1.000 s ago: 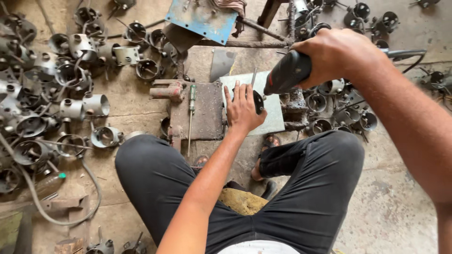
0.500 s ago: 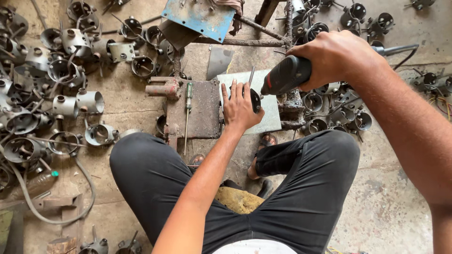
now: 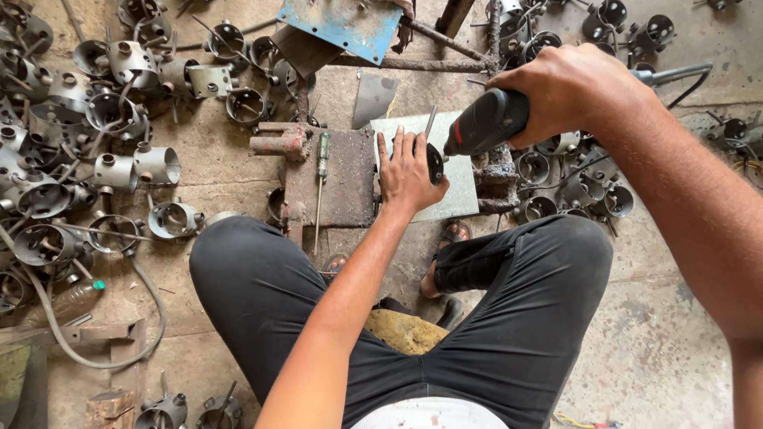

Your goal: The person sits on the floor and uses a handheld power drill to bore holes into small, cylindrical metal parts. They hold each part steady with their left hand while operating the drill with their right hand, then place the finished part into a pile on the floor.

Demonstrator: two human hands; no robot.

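While grey metal ring housings (image 3: 119, 171) crowd the floor (image 3: 660, 349) at left, a green-handled screwdriver (image 3: 321, 179) lies on the rusty steel block (image 3: 342, 183). Beside it the left hand (image 3: 407, 176) presses fingers-spread on a small dark round part (image 3: 435, 163), perhaps a disc, on the pale metal sheet (image 3: 461, 187). The right hand (image 3: 576, 91) clenches a power drill (image 3: 486, 121), bit angled toward that part.

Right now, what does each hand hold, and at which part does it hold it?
The right hand grips a black power drill around its rear body. The left hand grips nothing; it lies flat on a grey metal sheet, beside a dark round part.
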